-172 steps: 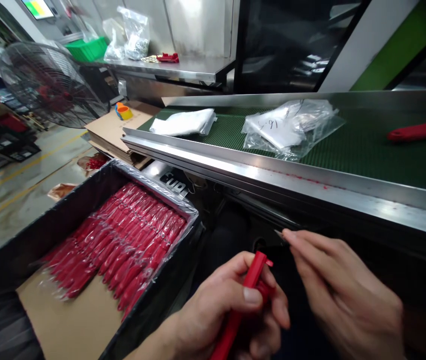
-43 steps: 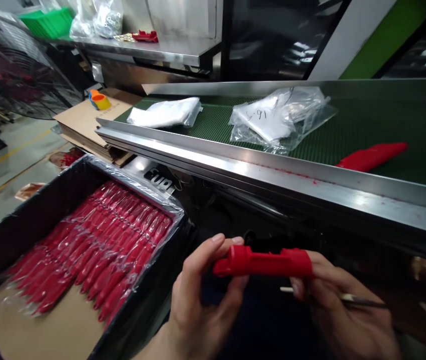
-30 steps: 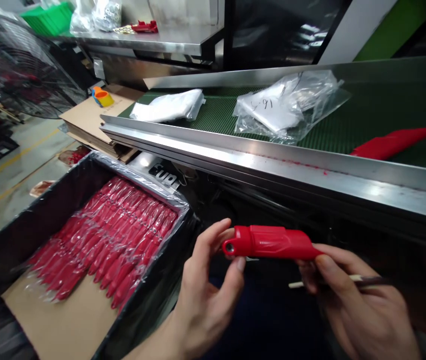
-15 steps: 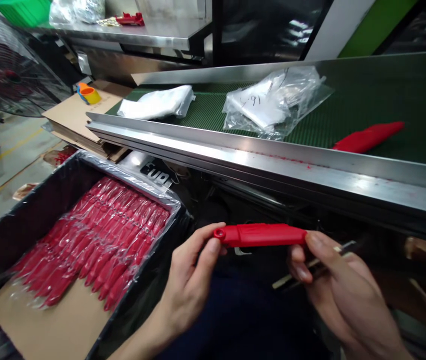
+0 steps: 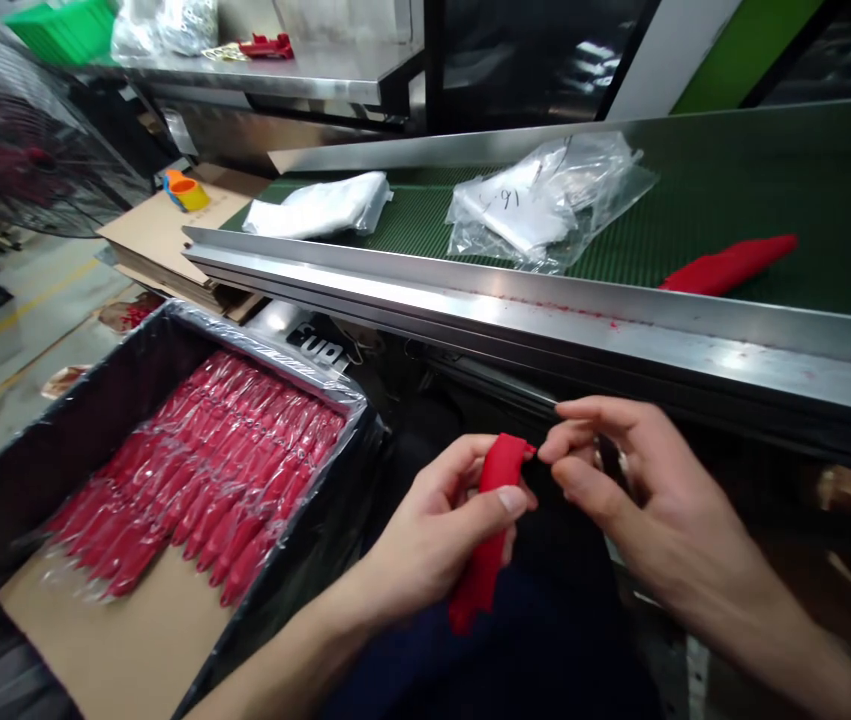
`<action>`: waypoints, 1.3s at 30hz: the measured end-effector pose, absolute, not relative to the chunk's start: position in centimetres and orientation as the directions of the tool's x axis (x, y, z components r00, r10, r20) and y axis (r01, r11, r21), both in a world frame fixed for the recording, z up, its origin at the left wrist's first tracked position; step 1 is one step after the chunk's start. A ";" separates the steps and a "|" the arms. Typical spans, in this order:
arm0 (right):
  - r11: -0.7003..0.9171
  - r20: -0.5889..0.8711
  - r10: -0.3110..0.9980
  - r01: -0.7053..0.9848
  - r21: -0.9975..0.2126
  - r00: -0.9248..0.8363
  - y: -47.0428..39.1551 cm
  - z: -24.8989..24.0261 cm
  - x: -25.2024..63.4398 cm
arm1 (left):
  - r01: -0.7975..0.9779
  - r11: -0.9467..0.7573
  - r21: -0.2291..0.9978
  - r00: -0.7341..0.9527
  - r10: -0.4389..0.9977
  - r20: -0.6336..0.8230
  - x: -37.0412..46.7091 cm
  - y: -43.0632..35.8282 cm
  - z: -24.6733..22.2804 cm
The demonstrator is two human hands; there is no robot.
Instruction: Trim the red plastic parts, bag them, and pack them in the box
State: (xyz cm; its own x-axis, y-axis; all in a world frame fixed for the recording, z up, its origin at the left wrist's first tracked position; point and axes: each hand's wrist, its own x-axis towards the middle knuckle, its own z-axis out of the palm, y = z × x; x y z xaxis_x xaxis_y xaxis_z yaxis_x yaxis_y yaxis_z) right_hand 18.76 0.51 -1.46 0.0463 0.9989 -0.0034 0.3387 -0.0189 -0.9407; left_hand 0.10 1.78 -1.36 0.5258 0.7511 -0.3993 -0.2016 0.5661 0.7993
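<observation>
My left hand (image 5: pixel 455 520) is wrapped round a long red plastic part (image 5: pixel 498 475), its thumb pressed on the near face. The part tilts steeply, with its upper end toward my right hand (image 5: pixel 612 470). The right fingers are curled close together, their tips at a small red nub on the part's upper end. Something slim and shiny shows between those fingers, probably the slim tool seen there earlier; most of it is hidden.
A lined box (image 5: pixel 320 375) at left holds rows of bagged red parts (image 5: pixel 230 460). Across the back runs a green conveyor belt (image 5: pixel 425 215) with a metal rail (image 5: pixel 410 275), clear plastic bags (image 5: pixel 522 205) and another red part (image 5: pixel 732 265). Orange-yellow tape (image 5: pixel 189 192) rests on stacked cardboard (image 5: pixel 155 225).
The red part has swung from level between both hands to a steep tilt in my left hand. My right hand has let go of its far end and moved up to its upper end.
</observation>
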 end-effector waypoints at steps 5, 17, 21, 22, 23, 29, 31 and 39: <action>0.351 0.286 0.936 0.577 -0.738 -0.205 0.2 -0.8 19.3 | -0.306 0.596 0.742 0.462 0.775 -0.432 -0.3 1.0 -1.0; 0.624 0.481 0.756 0.709 -0.328 -0.443 -0.5 -0.1 19.1 | -0.345 0.597 0.725 0.433 0.786 -0.442 -0.4 0.4 -0.4; 0.619 0.490 0.754 0.724 -0.304 -0.439 -0.6 -0.1 19.1 | -0.335 0.600 0.726 0.435 0.782 -0.446 -0.6 0.2 -0.2; 0.614 0.488 0.756 0.731 -0.299 -0.436 -0.6 -0.1 19.1 | -0.333 0.600 0.728 0.439 0.781 -0.443 -0.6 0.2 -0.1; 0.612 0.488 0.757 0.734 -0.294 -0.435 -0.6 -0.1 19.1 | -0.330 0.599 0.730 0.437 0.782 -0.444 -0.6 0.1 -0.1; 0.610 0.474 0.763 0.732 -0.303 -0.439 -0.7 0.0 19.0 | -0.319 0.585 0.746 0.419 0.793 -0.443 -0.5 0.0 -0.1; 0.608 0.473 0.766 0.730 -0.312 -0.435 -0.7 0.1 19.0 | -0.316 0.580 0.751 0.420 0.795 -0.438 -0.4 0.0 -0.2; 0.669 0.489 0.715 0.691 -0.272 -0.500 -1.2 -0.2 18.7 | -0.369 0.617 0.695 0.424 0.778 -0.464 -0.4 0.4 -0.2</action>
